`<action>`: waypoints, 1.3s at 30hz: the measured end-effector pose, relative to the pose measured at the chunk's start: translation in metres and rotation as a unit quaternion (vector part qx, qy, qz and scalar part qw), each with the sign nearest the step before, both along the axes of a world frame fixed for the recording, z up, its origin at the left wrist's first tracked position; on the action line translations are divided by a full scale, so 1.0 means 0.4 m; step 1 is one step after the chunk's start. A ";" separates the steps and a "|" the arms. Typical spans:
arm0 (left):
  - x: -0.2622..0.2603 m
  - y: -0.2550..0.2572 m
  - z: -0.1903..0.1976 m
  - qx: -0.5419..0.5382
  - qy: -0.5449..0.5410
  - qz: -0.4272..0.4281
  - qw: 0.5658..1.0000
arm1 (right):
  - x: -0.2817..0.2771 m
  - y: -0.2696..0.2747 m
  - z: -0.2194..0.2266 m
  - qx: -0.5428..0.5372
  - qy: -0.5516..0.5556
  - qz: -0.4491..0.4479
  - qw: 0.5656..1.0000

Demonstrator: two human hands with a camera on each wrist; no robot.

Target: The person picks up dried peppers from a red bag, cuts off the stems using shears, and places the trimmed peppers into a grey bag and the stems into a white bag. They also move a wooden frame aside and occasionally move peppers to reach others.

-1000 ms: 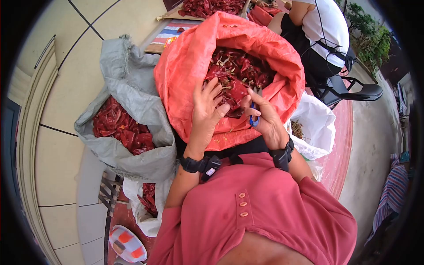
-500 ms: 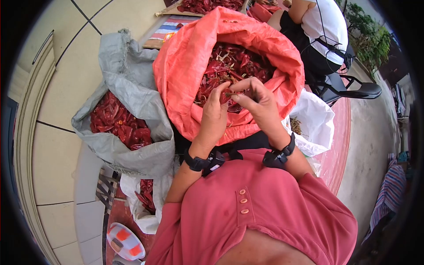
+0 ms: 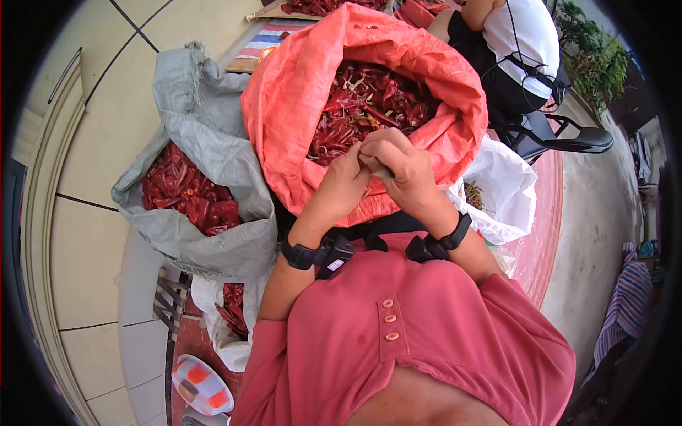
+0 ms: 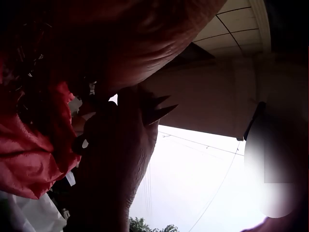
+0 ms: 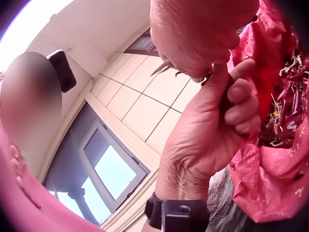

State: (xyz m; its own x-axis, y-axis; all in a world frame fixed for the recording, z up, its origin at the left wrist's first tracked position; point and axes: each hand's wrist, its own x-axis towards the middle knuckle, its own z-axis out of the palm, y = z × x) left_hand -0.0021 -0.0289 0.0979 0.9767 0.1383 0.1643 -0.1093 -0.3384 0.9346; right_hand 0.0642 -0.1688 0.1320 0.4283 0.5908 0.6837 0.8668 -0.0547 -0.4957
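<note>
Chilli (image 3: 374,167) mostly hidden, seemingly pinched between hands

Bright, even daylight in the head view, soft shadows only, strong fisheye bending with black corners at the edges, left wrist view dim and backlit against glaring white sky, right wrist view bright, near skin soft, blurred patches in both.

Dried red chili (image 3: 369,157) pinched btwn hands over orange sack (image 3: 291,106).

Object pinched between both hands (image 3: 376,165) over the orange sack (image 3: 298,106) was hidden by curled fingers; unidentifiable.
</note>
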 end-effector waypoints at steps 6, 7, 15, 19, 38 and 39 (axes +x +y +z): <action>-0.015 -0.020 0.011 0.138 0.048 0.016 0.989 | 0.012 0.036 -0.094 0.191 0.460 0.118 0.859; -0.019 -0.016 0.009 0.170 0.059 0.017 0.984 | 0.008 0.024 -0.086 0.169 0.525 0.129 0.824; -0.030 0.008 -0.006 0.149 -0.004 -0.003 0.989 | 0.029 0.004 -0.067 0.144 0.734 0.191 0.636; -0.030 0.005 -0.045 0.149 0.019 -0.065 0.987 | 0.070 -0.008 -0.112 0.173 0.821 0.208 0.503; -0.291 0.243 0.048 0.481 -0.018 0.490 0.727 | 0.200 -0.350 -0.176 0.083 0.140 -0.381 0.910; -0.269 0.207 0.062 0.434 -0.071 0.468 0.766 | 0.191 -0.308 -0.154 0.086 0.152 -0.322 0.931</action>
